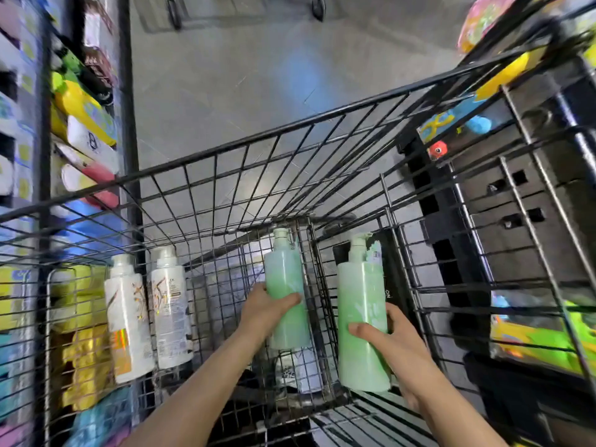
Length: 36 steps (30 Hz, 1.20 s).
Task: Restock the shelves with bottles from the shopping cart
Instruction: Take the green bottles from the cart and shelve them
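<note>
- The left hand (pixel 263 309) is wrapped round the lower body of a green pump bottle (pixel 285 285) in the middle of the shopping cart (pixel 225 150), thumb across its front, fingers behind.
- The right hand (pixel 392 337) is closed on a second green pump bottle (pixel 361 304) just to the right, thumb on the front and fingers round the right side.
- Both bottles run with their long axes from near to far, pump heads at the far end, bases towards the person; each hand grips below the middle.
- Two white pump bottles (pixel 146 311) stand side by side at the cart's left wall, untouched, nearer the left hand.
- A black bottle (pixel 392 279) sits behind the right-hand green one, partly hidden.
- The stocked shelves (pixel 84 124) lie to the left, beyond the cart wall, so I judge the bottles must be lifted clear of the rim before swinging left; the left hand has the shorter path.
</note>
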Motion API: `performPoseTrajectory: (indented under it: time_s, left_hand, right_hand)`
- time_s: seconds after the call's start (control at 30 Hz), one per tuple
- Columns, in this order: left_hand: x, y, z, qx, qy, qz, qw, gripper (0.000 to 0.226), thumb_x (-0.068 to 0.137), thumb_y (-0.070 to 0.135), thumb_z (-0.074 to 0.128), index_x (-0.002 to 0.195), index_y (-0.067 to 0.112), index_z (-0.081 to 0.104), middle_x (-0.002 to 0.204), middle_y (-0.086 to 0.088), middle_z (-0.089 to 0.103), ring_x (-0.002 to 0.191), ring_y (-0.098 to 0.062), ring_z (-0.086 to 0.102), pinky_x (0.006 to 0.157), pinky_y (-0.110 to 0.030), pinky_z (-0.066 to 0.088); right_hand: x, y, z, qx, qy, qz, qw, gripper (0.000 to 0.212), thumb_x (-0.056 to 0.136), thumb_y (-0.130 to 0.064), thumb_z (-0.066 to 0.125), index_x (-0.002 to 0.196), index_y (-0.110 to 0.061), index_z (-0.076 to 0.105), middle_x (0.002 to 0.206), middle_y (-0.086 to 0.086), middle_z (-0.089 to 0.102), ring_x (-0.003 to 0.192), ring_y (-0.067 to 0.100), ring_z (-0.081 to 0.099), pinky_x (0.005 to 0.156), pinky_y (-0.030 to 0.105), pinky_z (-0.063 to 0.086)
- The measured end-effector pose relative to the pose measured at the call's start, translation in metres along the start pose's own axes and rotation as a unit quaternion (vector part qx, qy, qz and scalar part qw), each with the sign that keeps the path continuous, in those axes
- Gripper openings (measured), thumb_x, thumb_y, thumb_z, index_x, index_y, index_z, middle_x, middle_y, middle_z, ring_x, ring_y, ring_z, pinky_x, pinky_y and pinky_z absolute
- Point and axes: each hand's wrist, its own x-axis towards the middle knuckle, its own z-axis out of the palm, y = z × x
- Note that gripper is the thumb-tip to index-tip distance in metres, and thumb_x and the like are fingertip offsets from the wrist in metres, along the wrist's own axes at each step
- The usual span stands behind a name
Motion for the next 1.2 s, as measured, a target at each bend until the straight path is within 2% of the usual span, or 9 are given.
performPoseTrajectory:
  time_s: [0.13,0.43,0.6,0.73,0.87,1.0,1.07,1.13,1.2]
  left_hand:
    - [-0.078,0.027,-0.042,-0.037,-0.006,0.032,0.999,0.053,0.072,0.031,0.080,0.113,0.023,0.047,0.093,0.010,0.061,0.079,-0.005,0.063,0.059,-0.019,0.050]
    - [-0.229,0.072,-0.103,-0.140,-0.014,0.118,0.983,0.044,0.069,0.024,0.076,0.108,0.017,0.058,0.095,0.000,0.073,0.075,-0.010,0.071,0.058,-0.021,0.054]
    - [-0.303,0.082,-0.106,-0.172,-0.001,0.185,0.968,0.053,0.063,0.019,0.084,0.109,0.011,0.059,0.089,-0.001,0.075,0.076,-0.012,0.072,0.057,-0.018,0.053]
    - [-0.359,0.074,-0.097,-0.192,0.063,0.249,0.947,0.045,0.059,0.023,0.082,0.097,0.016,0.060,0.079,0.010,0.075,0.070,-0.005,0.071,0.055,-0.015,0.052]
    - [-0.415,0.045,-0.070,-0.252,0.157,0.265,0.917,0.071,0.043,0.045,0.080,0.104,0.013,0.062,0.089,-0.004,0.076,0.078,-0.019,0.073,0.061,-0.027,0.056]
    - [-0.471,0.000,-0.026,-0.293,0.252,0.264,0.883,0.061,0.050,0.030,0.089,0.102,0.017,0.061,0.084,0.004,0.076,0.074,-0.012,0.072,0.059,-0.023,0.055]
    - [-0.501,-0.028,-0.002,-0.331,0.304,0.254,0.857,0.052,0.056,0.026,0.079,0.103,0.017,0.061,0.090,0.000,0.074,0.074,-0.014,0.071,0.060,-0.024,0.056]
    - [-0.533,-0.059,0.023,-0.372,0.345,0.234,0.829,0.052,0.058,0.025,0.073,0.108,0.012,0.061,0.098,-0.009,0.072,0.081,-0.021,0.069,0.070,-0.032,0.058]
    - [-0.566,-0.097,0.049,-0.404,0.391,0.219,0.798,0.045,0.065,0.018,0.079,0.106,0.011,0.061,0.095,-0.007,0.071,0.079,-0.019,0.069,0.071,-0.032,0.058]
  right_hand:
    - [-0.038,-0.029,0.004,0.009,-0.013,0.000,1.000,0.050,0.075,-0.014,0.078,0.119,-0.021,0.054,0.106,0.008,0.070,0.093,0.028,0.069,0.082,0.047,0.057]
    - [-0.151,-0.068,0.006,0.046,-0.040,-0.058,0.996,0.056,0.062,-0.023,0.084,0.111,-0.023,0.056,0.091,-0.005,0.074,0.077,0.013,0.072,0.057,0.026,0.056]
    - [-0.198,-0.083,0.000,0.037,-0.086,-0.102,0.990,0.057,0.067,-0.020,0.085,0.116,-0.020,0.054,0.105,0.004,0.071,0.085,0.018,0.072,0.065,0.030,0.057]
    - [-0.224,-0.090,-0.019,-0.010,-0.129,-0.143,0.981,0.072,0.050,-0.022,0.089,0.113,-0.016,0.054,0.105,0.009,0.070,0.093,0.029,0.069,0.081,0.047,0.057]
    - [-0.243,-0.088,-0.045,-0.056,-0.202,-0.195,0.958,0.068,0.051,-0.023,0.082,0.112,-0.017,0.052,0.105,0.011,0.069,0.091,0.031,0.069,0.082,0.052,0.057]
    - [-0.260,-0.071,-0.066,-0.121,-0.279,-0.243,0.921,0.058,0.064,-0.014,0.086,0.110,-0.023,0.051,0.105,0.006,0.067,0.088,0.026,0.070,0.066,0.037,0.058]
    - [-0.272,-0.057,-0.069,-0.157,-0.314,-0.255,0.901,0.051,0.072,-0.010,0.081,0.111,-0.023,0.050,0.107,0.006,0.067,0.088,0.025,0.070,0.066,0.036,0.058]
    - [-0.290,-0.038,-0.067,-0.197,-0.350,-0.257,0.879,0.059,0.069,-0.011,0.084,0.116,-0.019,0.049,0.108,0.008,0.067,0.089,0.026,0.069,0.070,0.040,0.059]
    - [-0.316,-0.015,-0.061,-0.239,-0.386,-0.266,0.850,0.078,0.051,-0.025,0.089,0.118,-0.017,0.050,0.108,0.009,0.068,0.091,0.028,0.069,0.077,0.046,0.058]
